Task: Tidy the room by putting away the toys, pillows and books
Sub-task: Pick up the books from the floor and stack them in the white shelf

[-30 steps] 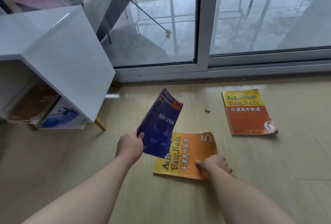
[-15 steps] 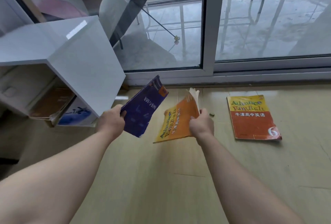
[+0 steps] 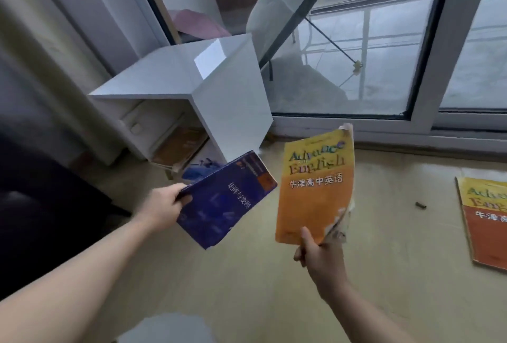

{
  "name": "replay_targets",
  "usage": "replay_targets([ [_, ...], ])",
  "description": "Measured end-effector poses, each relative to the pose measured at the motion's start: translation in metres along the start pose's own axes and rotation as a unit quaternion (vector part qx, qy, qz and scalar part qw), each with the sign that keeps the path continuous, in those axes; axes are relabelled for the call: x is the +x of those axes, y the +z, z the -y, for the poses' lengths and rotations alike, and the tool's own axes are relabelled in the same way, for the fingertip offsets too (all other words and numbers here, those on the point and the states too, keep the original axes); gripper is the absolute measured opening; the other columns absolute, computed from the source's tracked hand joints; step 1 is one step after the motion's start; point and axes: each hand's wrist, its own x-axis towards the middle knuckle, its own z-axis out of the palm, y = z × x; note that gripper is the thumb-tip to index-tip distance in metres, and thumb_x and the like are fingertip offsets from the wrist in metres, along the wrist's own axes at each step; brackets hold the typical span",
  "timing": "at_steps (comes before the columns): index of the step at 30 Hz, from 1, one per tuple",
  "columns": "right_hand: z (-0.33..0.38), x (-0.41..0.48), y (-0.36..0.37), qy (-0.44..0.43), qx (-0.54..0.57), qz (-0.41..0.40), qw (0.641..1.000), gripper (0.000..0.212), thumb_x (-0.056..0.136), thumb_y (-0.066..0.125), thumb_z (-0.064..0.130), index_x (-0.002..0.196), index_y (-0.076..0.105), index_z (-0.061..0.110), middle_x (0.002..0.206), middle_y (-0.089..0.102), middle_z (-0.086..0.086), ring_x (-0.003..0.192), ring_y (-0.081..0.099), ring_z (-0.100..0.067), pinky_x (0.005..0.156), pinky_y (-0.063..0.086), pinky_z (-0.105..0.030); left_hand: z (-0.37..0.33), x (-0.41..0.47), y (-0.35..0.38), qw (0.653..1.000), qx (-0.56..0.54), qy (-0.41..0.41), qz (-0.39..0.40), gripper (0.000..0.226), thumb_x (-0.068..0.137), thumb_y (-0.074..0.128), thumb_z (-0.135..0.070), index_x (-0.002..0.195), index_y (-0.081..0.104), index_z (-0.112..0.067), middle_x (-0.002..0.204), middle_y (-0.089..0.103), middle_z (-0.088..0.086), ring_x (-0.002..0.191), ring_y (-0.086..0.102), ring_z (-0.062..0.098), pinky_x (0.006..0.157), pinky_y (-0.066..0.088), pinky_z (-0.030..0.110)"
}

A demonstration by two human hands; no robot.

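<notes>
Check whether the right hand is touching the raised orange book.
Touching. The head view shows the right hand pinching the raised orange book at its bottom edge, thumb on the cover.

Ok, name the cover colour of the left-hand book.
The thin paperback book is dark blue-purple with an orange corner patch; head view.

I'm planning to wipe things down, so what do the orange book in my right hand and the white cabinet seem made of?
Orange book: paper with a thin card cover, fairly dull; its right edge is torn and curling. White cabinet: probably laminated board, smooth and glossy; a bright window reflection sits on top.
</notes>
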Motion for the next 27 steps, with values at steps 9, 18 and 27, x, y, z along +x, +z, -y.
replay_targets([
  [9, -0.009, -0.034, 0.073, -0.086, -0.207, 0.066, 0.972, 0.033, 0.096, 0.044, 0.001, 0.116, 0.056, 0.024, 0.070, 0.059, 0.009, 0.063, 0.063, -0.028, 0.055, 0.049, -0.039, 0.135, -0.039, 0.062, 0.940, -0.171, -0.262, -0.137, 0.011, 0.102, 0.059, -0.018, 0.106, 0.064, -0.009, 0.098, 0.070, 0.015, 0.079, 0.063, 0.031, 0.071, 0.052, 0.039],
  [18, 0.019, -0.026, 0.169, -0.101, -0.213, 0.144, 0.961, 0.068, 0.086, 0.046, -0.009, 0.130, 0.052, 0.042, 0.092, 0.064, 0.018, 0.077, 0.062, -0.002, 0.062, 0.046, -0.015, 0.200, 0.003, 0.050, 0.886, -0.245, -0.327, -0.219, 0.009, 0.099, 0.058, -0.018, 0.107, 0.055, -0.018, 0.101, 0.067, 0.009, 0.087, 0.064, 0.035, 0.082, 0.056, 0.048],
  [27, 0.070, 0.056, 0.303, 0.012, -0.174, 0.056, 0.983, 0.038, 0.075, 0.042, 0.012, 0.107, 0.049, 0.031, 0.093, 0.066, -0.008, 0.077, 0.070, -0.034, 0.063, 0.062, -0.052, 0.227, 0.118, -0.016, 0.917, -0.254, -0.229, -0.205, 0.020, 0.101, 0.056, -0.020, 0.120, 0.061, -0.023, 0.105, 0.065, -0.003, 0.097, 0.063, 0.026, 0.087, 0.051, 0.040],
])
